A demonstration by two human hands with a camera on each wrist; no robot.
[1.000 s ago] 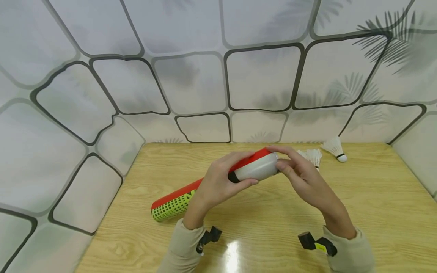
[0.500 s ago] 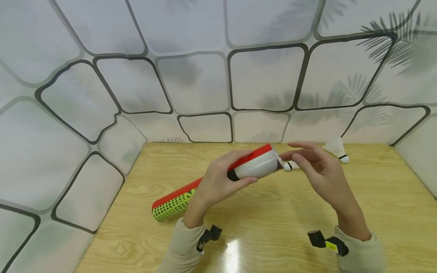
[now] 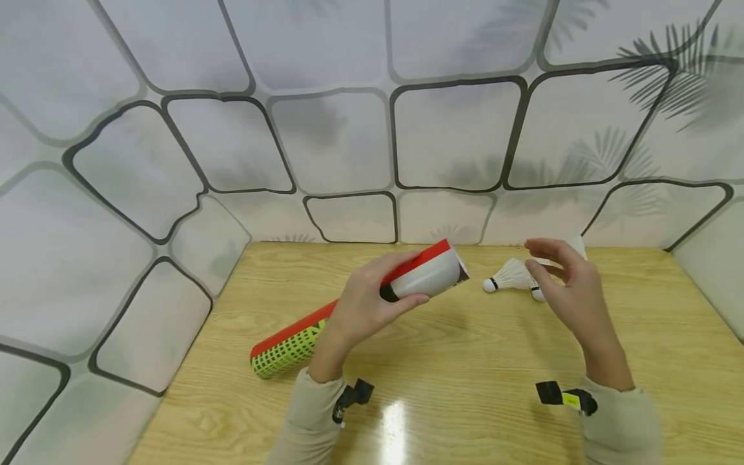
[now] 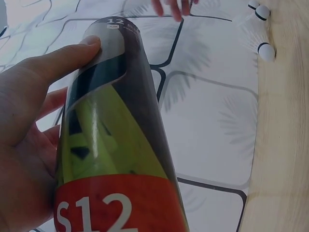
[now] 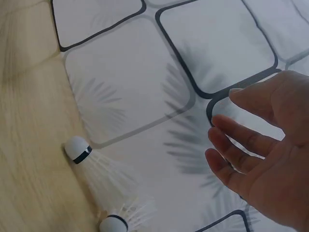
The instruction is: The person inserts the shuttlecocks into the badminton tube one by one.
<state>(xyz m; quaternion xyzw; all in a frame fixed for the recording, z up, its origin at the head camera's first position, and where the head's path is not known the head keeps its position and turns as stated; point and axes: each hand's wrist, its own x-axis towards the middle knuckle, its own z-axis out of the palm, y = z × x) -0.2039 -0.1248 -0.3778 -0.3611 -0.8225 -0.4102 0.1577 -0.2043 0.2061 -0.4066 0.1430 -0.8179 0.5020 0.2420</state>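
My left hand (image 3: 378, 294) grips a long red, white and green-patterned shuttlecock tube (image 3: 293, 342) near its raised right end; the other end rests on the wooden table (image 3: 465, 387). The left wrist view shows the tube (image 4: 116, 145) close up, held by the left hand (image 4: 26, 140). My right hand (image 3: 560, 281) hovers with relaxed fingers to the right of the tube's mouth, holding nothing. Just beside it a white shuttlecock (image 3: 508, 276) lies on the table, and a second shuttlecock (image 3: 537, 294) is partly hidden by the fingers. The right hand (image 5: 260, 154) is empty above two shuttlecocks (image 5: 79, 151).
Patterned white panels (image 3: 349, 142) wall the table at the back and both sides. White feathers of a third shuttlecock (image 3: 578, 244) peek out behind the right hand near the back wall. Straps with black clips sit on both wrists.
The right hand left the tube's end and moved right, over the shuttlecocks. The left hand kept its grip and shifted the tube slightly left.
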